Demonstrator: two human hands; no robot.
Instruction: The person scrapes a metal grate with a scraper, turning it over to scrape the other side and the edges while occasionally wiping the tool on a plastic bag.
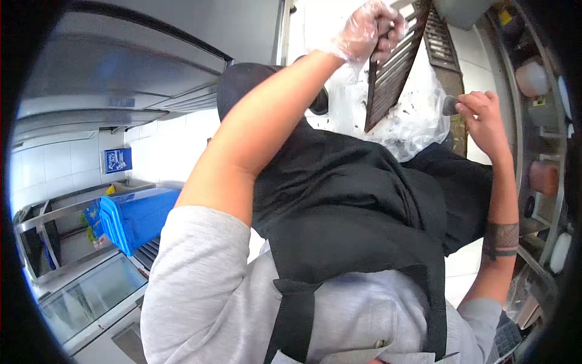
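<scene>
In a clear plastic glove, my left hand is closed around the upper side of a dark grill grate. The slatted grate stands tilted on edge, its lower corner over a clear plastic sheet strewn with dark bits. My bare right hand pinches a small grey metal tool with a rounded flat end, held to the right of the grate and apart from it. I cannot tell the tool's exact kind. A second dark grate lies behind on the right.
Metal shelving with tubs runs close along my right side. Grey steel cabinets stand on the left. Behind my left arm are a blue bin, a blue box and a glass-topped unit. White tiles cover the floor.
</scene>
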